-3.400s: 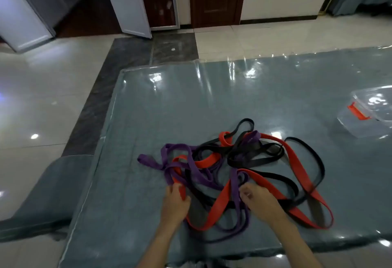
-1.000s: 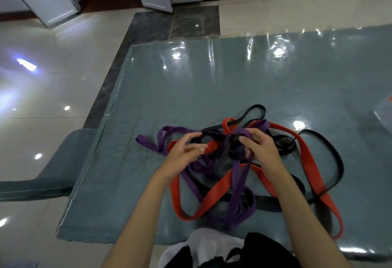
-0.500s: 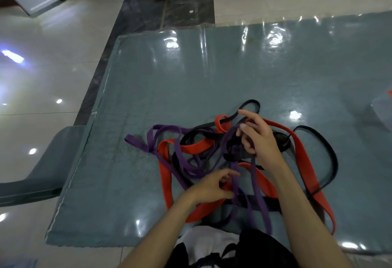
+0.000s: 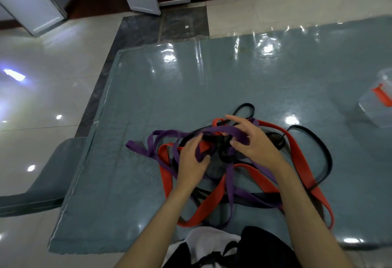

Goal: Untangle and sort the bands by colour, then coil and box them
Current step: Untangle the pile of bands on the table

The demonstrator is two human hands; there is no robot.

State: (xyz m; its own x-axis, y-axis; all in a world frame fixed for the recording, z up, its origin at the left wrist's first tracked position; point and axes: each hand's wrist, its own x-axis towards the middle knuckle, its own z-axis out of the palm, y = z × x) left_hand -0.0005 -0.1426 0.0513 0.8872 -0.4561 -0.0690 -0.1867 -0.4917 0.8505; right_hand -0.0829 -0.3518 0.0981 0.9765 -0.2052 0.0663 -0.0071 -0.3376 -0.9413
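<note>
While both hands work the tangle [image 4: 222, 161], nothing is sorted; left hand [image 4: 192, 161] pinches a purple band [image 4: 220, 130], right hand [image 4: 254, 140] spread. Coiling and the box [image 4: 375, 106] (far right) remain.

One head-worn camera gave the only view. It looked forward and steeply down from above the counter [image 4: 148, 98], close over the hands [image 4: 254, 146] and forearms, with the near edge at the bottom. Its wide angle took in the floor [image 4: 42, 98] beyond.

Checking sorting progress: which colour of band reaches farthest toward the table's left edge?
The purple band: its folded end pokes out left of the tangle, past the red band and black band.
</note>
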